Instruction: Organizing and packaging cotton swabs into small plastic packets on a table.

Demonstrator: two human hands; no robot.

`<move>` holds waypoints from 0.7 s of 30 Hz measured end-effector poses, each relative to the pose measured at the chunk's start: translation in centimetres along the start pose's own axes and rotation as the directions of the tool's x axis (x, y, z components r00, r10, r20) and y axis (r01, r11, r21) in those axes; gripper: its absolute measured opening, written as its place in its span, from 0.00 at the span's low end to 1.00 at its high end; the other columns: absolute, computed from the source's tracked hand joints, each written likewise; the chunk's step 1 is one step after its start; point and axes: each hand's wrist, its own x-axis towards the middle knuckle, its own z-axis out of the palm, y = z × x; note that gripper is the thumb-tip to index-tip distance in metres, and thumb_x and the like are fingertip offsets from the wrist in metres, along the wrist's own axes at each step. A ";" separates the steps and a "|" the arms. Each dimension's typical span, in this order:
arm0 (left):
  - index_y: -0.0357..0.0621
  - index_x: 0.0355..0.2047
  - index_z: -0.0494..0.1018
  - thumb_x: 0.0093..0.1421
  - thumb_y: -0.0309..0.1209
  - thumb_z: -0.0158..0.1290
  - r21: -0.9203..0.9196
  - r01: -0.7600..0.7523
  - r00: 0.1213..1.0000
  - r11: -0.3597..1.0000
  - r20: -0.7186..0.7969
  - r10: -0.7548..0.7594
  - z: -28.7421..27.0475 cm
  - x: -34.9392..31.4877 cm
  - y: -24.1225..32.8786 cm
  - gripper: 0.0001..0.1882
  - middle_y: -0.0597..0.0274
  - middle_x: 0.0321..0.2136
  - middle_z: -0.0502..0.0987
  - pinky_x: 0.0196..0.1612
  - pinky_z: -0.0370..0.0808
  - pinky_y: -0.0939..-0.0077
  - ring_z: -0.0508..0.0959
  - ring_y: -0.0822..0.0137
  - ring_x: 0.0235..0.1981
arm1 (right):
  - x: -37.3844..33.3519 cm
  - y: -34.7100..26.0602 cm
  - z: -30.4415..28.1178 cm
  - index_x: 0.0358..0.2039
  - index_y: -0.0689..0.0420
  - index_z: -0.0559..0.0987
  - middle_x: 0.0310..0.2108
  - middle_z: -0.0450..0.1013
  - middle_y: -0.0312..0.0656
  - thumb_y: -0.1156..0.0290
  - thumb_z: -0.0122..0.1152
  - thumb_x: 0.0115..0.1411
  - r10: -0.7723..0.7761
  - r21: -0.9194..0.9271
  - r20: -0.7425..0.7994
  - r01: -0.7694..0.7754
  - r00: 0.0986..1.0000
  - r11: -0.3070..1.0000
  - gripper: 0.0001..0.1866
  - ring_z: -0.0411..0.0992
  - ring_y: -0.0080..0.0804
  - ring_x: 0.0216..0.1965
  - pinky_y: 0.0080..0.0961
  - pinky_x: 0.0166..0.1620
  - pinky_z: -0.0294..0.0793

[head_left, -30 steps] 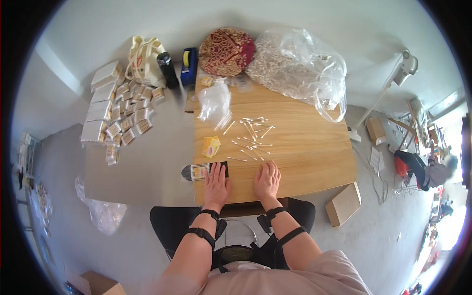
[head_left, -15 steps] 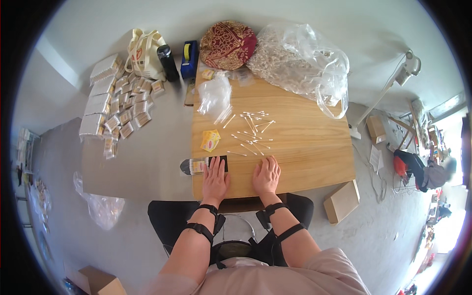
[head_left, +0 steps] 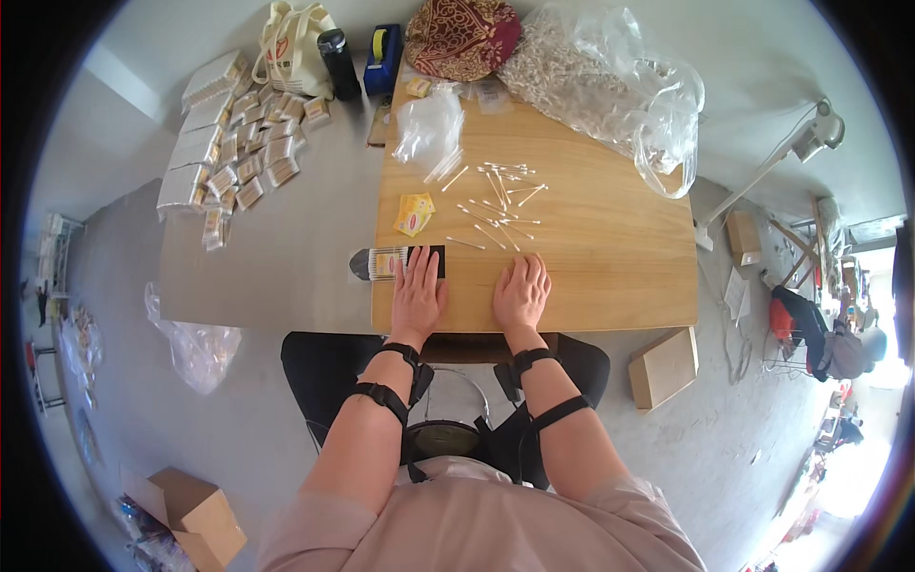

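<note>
My left hand (head_left: 417, 296) lies flat, fingers stretched, over a black flat piece (head_left: 439, 262) at the near edge of the wooden board. Beside its fingertips a row of cotton swabs (head_left: 386, 263) with a yellow card lies partly hidden. My right hand (head_left: 521, 294) rests open and flat on the wood, holding nothing. Ahead of it loose cotton swabs (head_left: 502, 221) are scattered. Several yellow cards (head_left: 415, 214) sit ahead of my left hand, and behind them is a pile of clear plastic bags (head_left: 429, 129).
Filled swab packs (head_left: 252, 143) and white stacks (head_left: 191, 143) cover the far left, near a cloth bag (head_left: 294, 48), a black bottle (head_left: 339, 65) and a blue tape dispenser (head_left: 383, 62). A patterned cloth bundle (head_left: 461, 36) and a large bag of swabs (head_left: 581, 81) stand at the back.
The view has tilted, so the table and its things sit higher in the picture. Both hands stay flat in about the same places on the board.
</note>
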 end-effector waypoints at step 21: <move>0.45 0.66 0.55 0.65 0.40 0.47 -0.049 0.126 0.991 0.991 0.044 -0.124 2.0 1.3 2.0 0.31 0.56 0.68 0.55 0.70 0.47 0.51 0.53 0.57 0.70 | 0.8 -0.3 -0.5 0.49 0.61 0.72 0.49 0.70 0.49 0.71 0.62 0.54 -0.092 0.132 -0.098 0.104 0.991 0.986 0.21 0.67 0.49 0.55 0.44 0.57 0.64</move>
